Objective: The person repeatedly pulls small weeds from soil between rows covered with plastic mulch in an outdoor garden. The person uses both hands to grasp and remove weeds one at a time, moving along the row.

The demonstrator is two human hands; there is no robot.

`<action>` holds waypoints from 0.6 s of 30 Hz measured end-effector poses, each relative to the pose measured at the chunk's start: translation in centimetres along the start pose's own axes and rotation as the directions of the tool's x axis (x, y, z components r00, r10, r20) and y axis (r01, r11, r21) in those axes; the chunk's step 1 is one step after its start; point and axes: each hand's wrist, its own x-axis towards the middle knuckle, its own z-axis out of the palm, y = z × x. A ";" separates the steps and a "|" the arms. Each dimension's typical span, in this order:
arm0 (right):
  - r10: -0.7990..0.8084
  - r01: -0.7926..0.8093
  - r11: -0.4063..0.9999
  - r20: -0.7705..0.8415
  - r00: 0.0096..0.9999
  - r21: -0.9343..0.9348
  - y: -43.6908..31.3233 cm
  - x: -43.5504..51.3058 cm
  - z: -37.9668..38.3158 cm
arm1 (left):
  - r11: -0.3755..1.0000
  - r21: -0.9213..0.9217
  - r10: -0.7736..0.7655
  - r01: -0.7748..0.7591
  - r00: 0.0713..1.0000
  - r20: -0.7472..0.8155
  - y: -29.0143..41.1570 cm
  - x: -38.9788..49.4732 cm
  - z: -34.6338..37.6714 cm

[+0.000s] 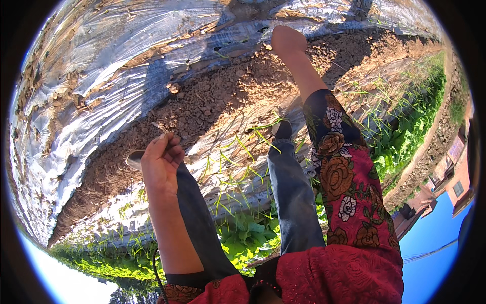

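Above the dark shoe on the left, my left hand (161, 161) is raised with curled fingers, thumb near the index finger. Whether anything small sits between them cannot be told. My right hand (288, 41) reaches out to the edge of the plastic mulch film (190, 41), its back to the camera and its fingers bent under and hidden. A bit of yellow-green shows just beside it, and a thin strand lies to its right. Small holes dot the film to its left, one with a green seedling (221, 54). Below both hands runs a furrow of crumbly brown soil (205, 98).
A second film-covered bed (235, 152) with thin green shoots passes under my legs. Broad-leaved green plants (250, 231) grow behind it. A clod (173, 87) lies at the furrow's edge. A path and buildings (455, 178) stand at the far right.
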 end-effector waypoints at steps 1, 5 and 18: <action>-0.039 0.039 0.999 -0.003 0.999 -0.034 -0.1 0.1 0.0 | 1.000 0.004 0.001 -0.001 1.000 -0.010 0.0 0.0 0.0; -0.018 0.025 0.997 0.098 0.995 -0.076 0.1 -0.2 0.2 | 1.000 0.005 0.003 -0.003 1.000 0.007 0.0 0.0 0.0; 0.365 -0.259 0.796 -0.092 0.927 0.547 2.4 -4.2 5.3 | 0.999 0.034 -0.003 0.003 1.000 -0.003 -0.1 -0.1 0.5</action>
